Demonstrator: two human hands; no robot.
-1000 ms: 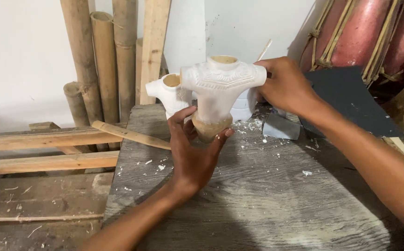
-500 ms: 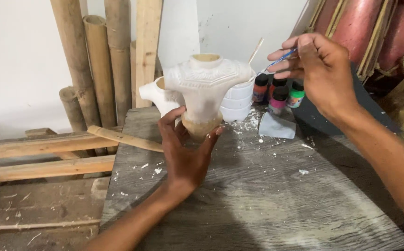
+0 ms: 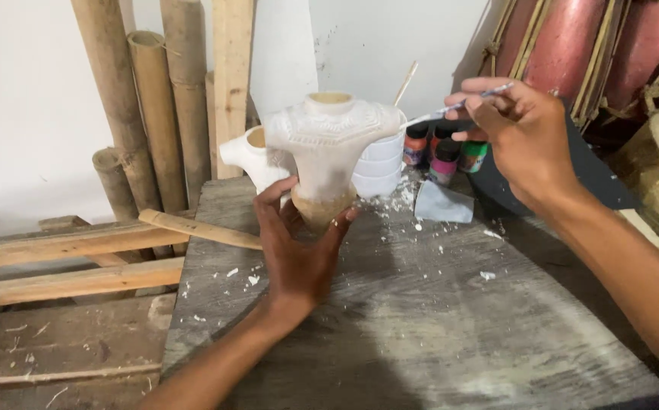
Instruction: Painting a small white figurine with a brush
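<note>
My left hand [image 3: 299, 247] grips the unpainted tan base of a small torso-shaped figure [image 3: 329, 148], white on its upper part, and holds it upright above the wooden table [image 3: 390, 326]. My right hand [image 3: 523, 137] pinches a thin paintbrush [image 3: 451, 110] whose white tip points at the figure's right shoulder. A second white torso figure [image 3: 253, 156] stands behind, at the table's back left corner.
A stack of white cups [image 3: 381, 163] holding a stick stands behind the figure. Small paint bottles [image 3: 445, 152] and a grey cloth [image 3: 441, 203] lie at the back. Bamboo poles [image 3: 155, 114] lean on the wall at left; planks [image 3: 71, 258] lie below.
My right hand left the figure's shoulder, picked up the paintbrush and brought its tip back toward the figure. The left hand kept its grip.
</note>
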